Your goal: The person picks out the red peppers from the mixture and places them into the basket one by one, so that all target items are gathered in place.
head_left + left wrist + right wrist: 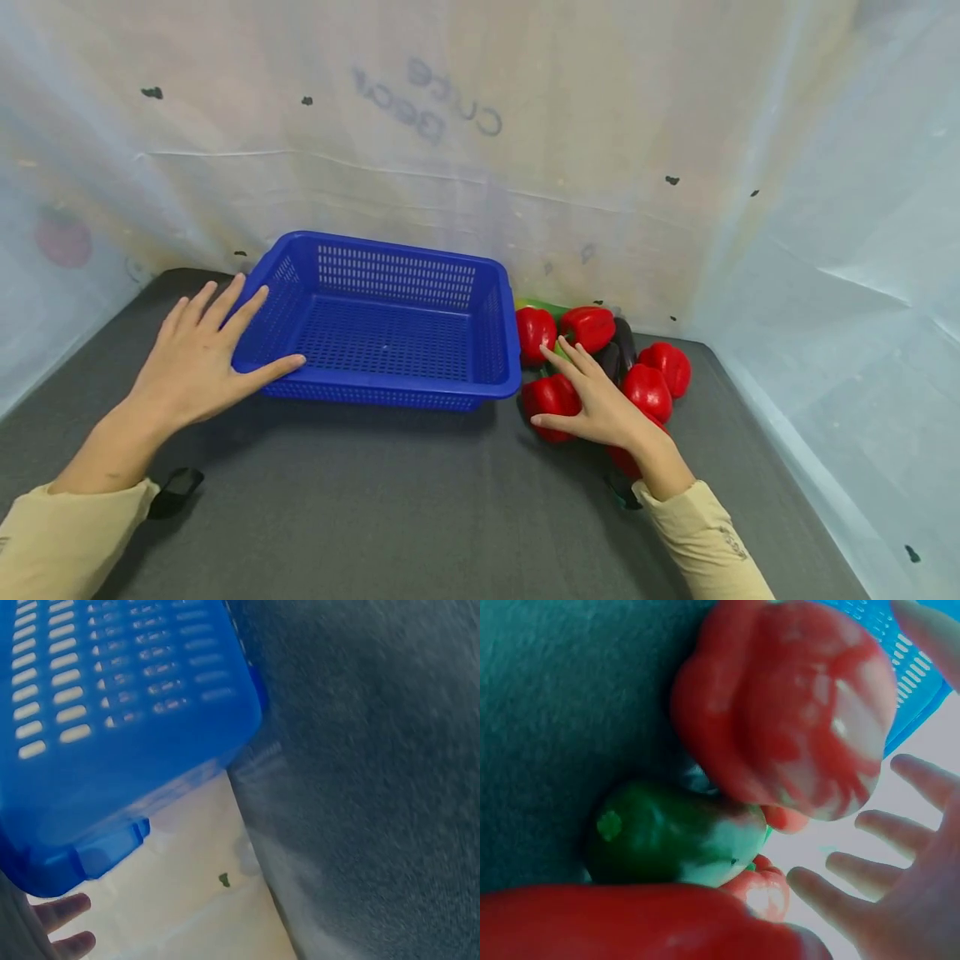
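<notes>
From my station I saw the left hand spread wide, its fingers stretched along the left side of the blue basket and its thumb reaching over the near left corner; it gripped nothing, and I could not tell whether the skin met the rim; the left wrist view gave me only two fingertips beside the basket's edge. The basket stood upright on the dark grey table, left of the middle and near the hanging sheet at the back; its right end was just beside the heap of vegetables.

The right hand hovered over that heap, fingers fanned and thumb well apart from them, with nothing held; nearest to it lay a red pepper, partly hidden below the thumb, and in the right wrist view I saw a gap between the fingers and a large pepper. Behind, against the basket's right end, was a second red pepper, with a third red pepper beside it; dark vegetables lay between these and two more red peppers farther right; a long green vegetable showed at the back.
</notes>
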Available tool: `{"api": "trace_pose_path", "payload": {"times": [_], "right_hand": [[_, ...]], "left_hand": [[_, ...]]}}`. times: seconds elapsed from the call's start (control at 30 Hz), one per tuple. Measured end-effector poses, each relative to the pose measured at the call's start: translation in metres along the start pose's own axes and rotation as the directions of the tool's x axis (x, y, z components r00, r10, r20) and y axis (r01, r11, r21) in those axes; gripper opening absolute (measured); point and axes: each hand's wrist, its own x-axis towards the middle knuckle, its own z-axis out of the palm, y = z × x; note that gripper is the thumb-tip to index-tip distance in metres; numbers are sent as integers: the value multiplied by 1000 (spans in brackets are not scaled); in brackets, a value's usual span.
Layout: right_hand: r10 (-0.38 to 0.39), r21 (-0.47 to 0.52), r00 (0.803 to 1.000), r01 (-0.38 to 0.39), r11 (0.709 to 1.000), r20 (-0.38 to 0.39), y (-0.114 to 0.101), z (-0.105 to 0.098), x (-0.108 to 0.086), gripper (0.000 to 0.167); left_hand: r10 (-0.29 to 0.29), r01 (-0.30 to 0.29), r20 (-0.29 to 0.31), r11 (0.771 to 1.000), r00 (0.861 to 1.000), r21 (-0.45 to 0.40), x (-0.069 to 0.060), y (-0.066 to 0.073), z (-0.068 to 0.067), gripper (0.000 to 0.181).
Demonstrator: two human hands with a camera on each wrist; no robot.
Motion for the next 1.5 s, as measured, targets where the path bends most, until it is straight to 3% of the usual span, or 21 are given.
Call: {"api": "trace_pose_path", "payload": {"times": [0.2, 0.57, 1.0, 1.5], "right_hand": [[-17, 54, 1000, 16, 998, 16, 1, -1, -2, 90], [-45, 61, 999, 43, 997, 26, 7, -5, -7, 81], [-53, 64, 997, 49, 997, 54, 16, -5, -15, 79], [-142, 38, 986, 139, 990, 84, 20, -7, -19, 80]], "left_hand": [[1, -1, 19, 1000, 1000, -23, 0, -9, 1, 102], [-4, 10, 97, 997, 995, -71, 0, -23, 3, 102], [0, 11, 73, 990, 997, -144, -1, -25, 9, 105], [-36, 49, 78, 985, 996, -163, -1, -22, 11, 106]]}}
